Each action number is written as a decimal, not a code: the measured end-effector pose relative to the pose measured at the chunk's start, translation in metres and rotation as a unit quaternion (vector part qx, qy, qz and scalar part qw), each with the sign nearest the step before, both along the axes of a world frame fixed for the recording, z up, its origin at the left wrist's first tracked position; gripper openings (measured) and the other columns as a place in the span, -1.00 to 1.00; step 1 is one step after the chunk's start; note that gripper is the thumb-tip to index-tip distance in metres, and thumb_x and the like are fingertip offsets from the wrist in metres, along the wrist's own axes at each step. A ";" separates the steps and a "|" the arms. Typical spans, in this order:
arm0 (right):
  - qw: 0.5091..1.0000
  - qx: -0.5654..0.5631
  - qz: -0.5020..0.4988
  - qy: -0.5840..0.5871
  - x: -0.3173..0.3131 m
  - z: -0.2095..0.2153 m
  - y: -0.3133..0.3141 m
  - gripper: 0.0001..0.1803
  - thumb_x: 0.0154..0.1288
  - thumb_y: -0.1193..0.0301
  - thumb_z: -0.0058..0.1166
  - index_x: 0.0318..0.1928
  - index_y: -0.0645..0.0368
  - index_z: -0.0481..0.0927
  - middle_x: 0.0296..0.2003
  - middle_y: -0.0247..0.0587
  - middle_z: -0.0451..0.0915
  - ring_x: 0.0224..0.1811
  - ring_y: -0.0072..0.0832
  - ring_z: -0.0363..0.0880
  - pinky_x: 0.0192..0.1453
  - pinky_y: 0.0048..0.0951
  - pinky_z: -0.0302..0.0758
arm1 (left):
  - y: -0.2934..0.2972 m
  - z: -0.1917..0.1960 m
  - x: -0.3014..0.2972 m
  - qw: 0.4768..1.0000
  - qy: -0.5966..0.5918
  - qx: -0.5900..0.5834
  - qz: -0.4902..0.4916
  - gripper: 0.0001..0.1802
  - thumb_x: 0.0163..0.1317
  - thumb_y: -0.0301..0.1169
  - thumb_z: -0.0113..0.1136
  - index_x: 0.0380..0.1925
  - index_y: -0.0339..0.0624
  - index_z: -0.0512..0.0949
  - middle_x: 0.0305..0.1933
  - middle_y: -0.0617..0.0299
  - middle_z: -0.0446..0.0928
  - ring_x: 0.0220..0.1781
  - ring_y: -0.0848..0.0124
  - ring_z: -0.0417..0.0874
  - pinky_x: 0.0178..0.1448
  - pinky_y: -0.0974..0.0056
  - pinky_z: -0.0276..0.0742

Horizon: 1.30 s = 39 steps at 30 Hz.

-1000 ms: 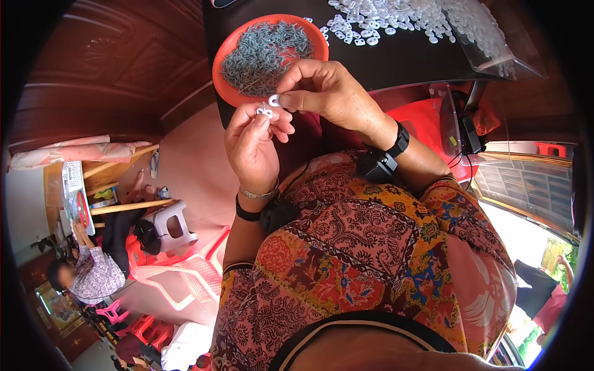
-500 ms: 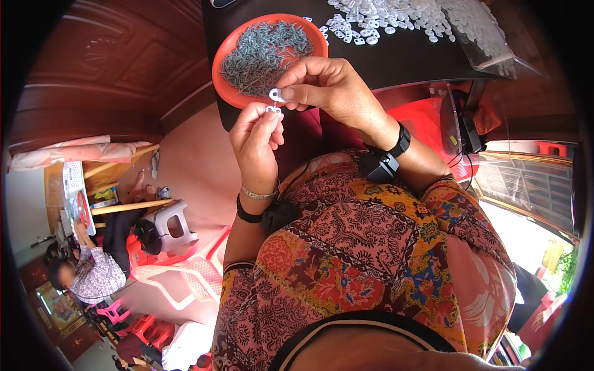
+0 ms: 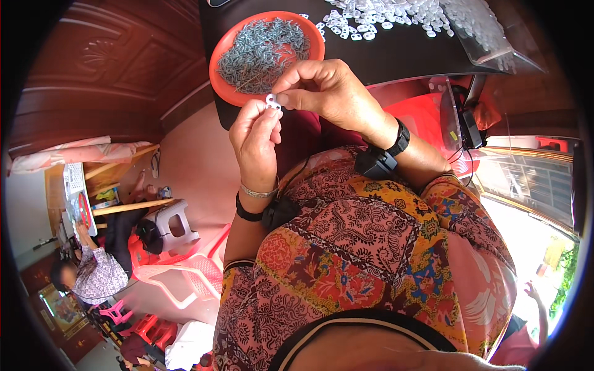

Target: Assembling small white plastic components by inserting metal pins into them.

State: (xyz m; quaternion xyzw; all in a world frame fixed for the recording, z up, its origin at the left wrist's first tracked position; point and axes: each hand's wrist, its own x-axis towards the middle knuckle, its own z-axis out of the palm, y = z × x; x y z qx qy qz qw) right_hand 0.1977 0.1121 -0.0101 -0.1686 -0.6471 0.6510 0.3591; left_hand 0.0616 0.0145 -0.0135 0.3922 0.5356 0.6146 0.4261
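My left hand (image 3: 255,141) pinches a small white plastic piece with holes (image 3: 274,107) between thumb and fingers. My right hand (image 3: 339,98) is closed on a second white plastic piece (image 3: 270,98), held by thumb and forefinger right against the first one. Whether a screw sits between the two pieces, my fingers hide. Just beyond both hands, an orange-red bowl (image 3: 216,83) stands on the dark table (image 3: 402,55). It holds a heap of small grey screws (image 3: 263,49).
Many loose white plastic pieces (image 3: 396,13) lie at the table's far side, beside a clear plastic box (image 3: 495,55) of similar pieces. To the left stand a pink chair (image 3: 179,278) and a grey stool (image 3: 176,226). Another person (image 3: 102,275) sits at far left.
My right hand has lowered its white piece onto the one in my left hand, closing the small gap with a thin screw in it. The view has shifted slightly.
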 end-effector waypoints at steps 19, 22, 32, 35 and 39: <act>0.976 0.212 -0.027 -0.034 -0.002 -0.002 -0.001 -0.78 0.02 0.60 0.22 -0.26 0.20 0.56 -0.43 -0.28 0.61 -0.39 -0.53 0.64 -0.26 -0.52 0.55 | 0.004 0.000 0.002 0.998 -0.059 -0.018 0.018 -0.76 0.29 -0.30 0.01 -0.47 -0.22 0.48 -0.63 0.37 0.39 -0.65 0.65 0.32 -0.57 0.54 0.15; 0.970 0.234 -0.046 -0.036 -0.004 -0.002 -0.002 -0.73 -0.02 0.56 0.25 -0.23 0.20 0.56 -0.39 -0.24 0.60 -0.36 -0.42 0.64 -0.27 -0.48 0.55 | 0.005 -0.002 0.003 0.998 -0.043 -0.020 0.029 -0.75 0.30 -0.29 0.02 -0.46 -0.23 0.49 -0.63 0.36 0.39 -0.65 0.65 0.32 -0.57 0.54 0.15; 0.923 0.355 -0.130 -0.072 -0.007 0.002 -0.011 -0.71 -0.03 0.47 0.26 -0.22 0.23 0.61 -0.32 -0.14 0.60 -0.31 -0.17 0.62 -0.26 -0.29 0.56 | 0.004 -0.008 0.004 0.993 -0.100 0.006 0.054 -0.70 0.31 -0.27 -0.01 -0.40 -0.32 0.51 -0.55 0.21 0.51 -0.59 0.51 0.45 -0.47 0.47 0.30; 0.926 0.351 -0.123 -0.061 -0.007 0.000 -0.011 -0.74 0.00 0.47 0.24 -0.23 0.23 0.60 -0.35 -0.14 0.61 -0.34 -0.18 0.63 -0.29 -0.30 0.56 | 0.003 -0.009 0.003 0.993 -0.106 0.014 0.040 -0.71 0.29 -0.29 -0.01 -0.40 -0.33 0.50 -0.55 0.19 0.52 -0.57 0.50 0.46 -0.47 0.47 0.29; 0.928 0.348 -0.119 -0.064 -0.006 0.001 -0.013 -0.77 0.03 0.48 0.22 -0.23 0.22 0.59 -0.45 -0.19 0.61 -0.41 -0.23 0.64 -0.35 -0.34 0.55 | 0.002 -0.005 0.004 0.994 -0.098 0.007 0.049 -0.72 0.29 -0.30 -0.01 -0.42 -0.33 0.50 -0.56 0.19 0.50 -0.58 0.49 0.45 -0.47 0.47 0.29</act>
